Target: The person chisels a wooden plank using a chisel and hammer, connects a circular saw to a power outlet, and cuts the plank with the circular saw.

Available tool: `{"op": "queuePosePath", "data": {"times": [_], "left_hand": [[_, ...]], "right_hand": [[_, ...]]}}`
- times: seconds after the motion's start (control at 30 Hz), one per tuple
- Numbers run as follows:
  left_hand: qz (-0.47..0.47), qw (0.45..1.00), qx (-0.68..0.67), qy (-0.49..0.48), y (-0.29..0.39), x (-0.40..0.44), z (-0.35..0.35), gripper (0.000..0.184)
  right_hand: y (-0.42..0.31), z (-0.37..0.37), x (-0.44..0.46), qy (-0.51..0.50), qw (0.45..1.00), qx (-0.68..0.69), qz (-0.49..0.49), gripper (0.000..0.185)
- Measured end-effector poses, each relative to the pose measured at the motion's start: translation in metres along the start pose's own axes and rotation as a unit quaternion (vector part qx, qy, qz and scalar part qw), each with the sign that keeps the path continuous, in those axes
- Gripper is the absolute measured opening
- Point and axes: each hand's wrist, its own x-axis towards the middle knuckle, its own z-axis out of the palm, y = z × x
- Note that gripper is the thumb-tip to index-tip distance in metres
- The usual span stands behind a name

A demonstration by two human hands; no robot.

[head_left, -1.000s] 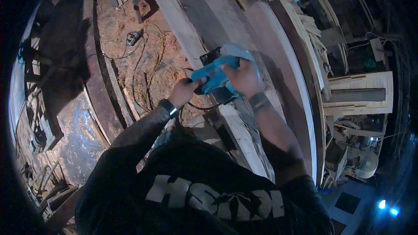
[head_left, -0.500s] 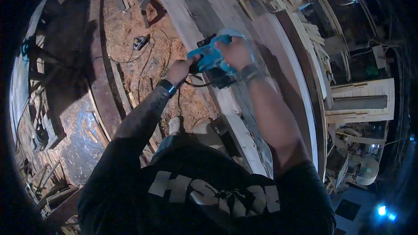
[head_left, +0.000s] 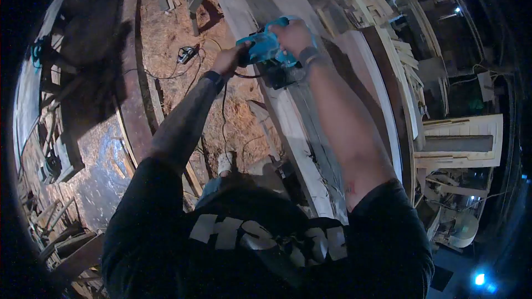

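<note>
A teal corded power tool [head_left: 265, 48] with a black base rests on a long, wide plank [head_left: 293, 113]; its exact kind is hard to make out. My left hand [head_left: 227, 60] is wrapped round the handle at its left end. On top of the body, towards its right end, my right hand [head_left: 293, 37] grips it with curled fingers. A dark cord [head_left: 225, 111] hangs from the tool's left side down to the floor. The tool's underside is hidden against the wood. The plank has a grey, weathered band along its length and a rough, split near end.
Wood shavings [head_left: 166, 39] cover the floor to the left, where a small corded device [head_left: 187, 53] lies. More long boards [head_left: 372, 72] run along the right, beside stacked offcuts [head_left: 382, 8] and a pale panelled wooden piece [head_left: 460, 143]. My shoe [head_left: 224, 163] shows below.
Both hands and the teal tool have moved a little farther away along the plank, and my arms are more outstretched. The view has shifted slightly. Both hands keep their grip.
</note>
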Motion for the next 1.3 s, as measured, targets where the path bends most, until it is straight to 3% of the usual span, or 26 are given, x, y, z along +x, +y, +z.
{"op": "queuePosePath", "data": {"times": [0.13,0.27,0.3,0.33,0.4,0.47,0.6,0.7,0.8,0.9,1.0,1.07,1.13,1.17,1.23,1.3], "left_hand": [[-0.023,0.999,-0.041,0.026,0.007,0.025,-0.007,0.055],[0.025,0.996,-0.089,0.001,0.018,0.043,-0.013,0.044],[0.012,0.993,-0.109,-0.046,0.010,0.063,-0.019,0.047],[0.000,0.995,-0.097,-0.029,-0.004,0.075,-0.024,0.047],[-0.024,0.997,-0.070,0.005,0.006,0.071,-0.021,0.046],[-0.014,0.997,-0.071,0.003,0.002,0.071,-0.021,0.047],[-0.045,0.998,-0.051,-0.011,-0.002,0.080,-0.028,0.046],[-0.016,0.999,-0.010,0.036,0.011,0.061,-0.024,0.047],[-0.012,0.988,-0.153,0.025,-0.030,0.099,-0.027,0.050],[-0.039,0.996,-0.086,0.012,-0.030,0.104,-0.035,0.052],[-0.026,0.988,-0.154,0.010,-0.031,0.102,-0.034,0.049],[-0.010,0.985,-0.174,-0.001,-0.023,0.092,-0.027,0.046],[-0.024,0.981,-0.191,0.004,-0.009,0.080,-0.022,0.046],[-0.019,0.994,-0.104,0.019,-0.033,0.103,-0.033,0.046],[0.001,0.994,-0.111,0.016,-0.057,0.123,-0.039,0.048],[0.005,0.996,-0.081,0.031,-0.038,0.108,-0.035,0.050]], "right_hand": [[0.005,0.011,0.037,-0.011,0.999,0.005,-0.039,0.059],[0.002,0.011,0.058,-0.007,0.994,-0.013,-0.109,0.053],[0.012,0.016,0.068,0.002,0.991,-0.014,-0.133,0.052],[0.023,0.025,0.080,0.020,0.985,-0.008,-0.172,0.051],[0.010,0.023,0.074,0.018,0.992,0.047,-0.115,0.047],[-0.017,0.009,0.058,-0.017,0.987,0.140,0.075,0.041],[-0.017,0.010,0.056,0.001,0.986,0.158,0.046,0.054],[-0.019,0.010,0.058,0.009,0.990,0.134,0.032,0.056],[-0.022,0.008,0.055,0.001,0.988,0.142,0.056,0.060],[0.001,0.025,0.076,0.011,0.993,0.102,0.059,0.067],[-0.002,0.022,0.079,0.013,0.997,0.062,0.051,0.070],[-0.022,0.005,0.059,-0.022,0.994,0.077,0.081,0.071],[-0.022,0.008,0.058,0.007,0.995,0.073,0.065,0.071],[-0.021,0.011,0.059,0.021,0.996,0.071,0.056,0.071],[0.007,0.038,0.078,0.097,0.993,0.061,0.016,0.062],[-0.001,0.034,0.076,0.105,0.992,0.072,0.012,0.059]]}}
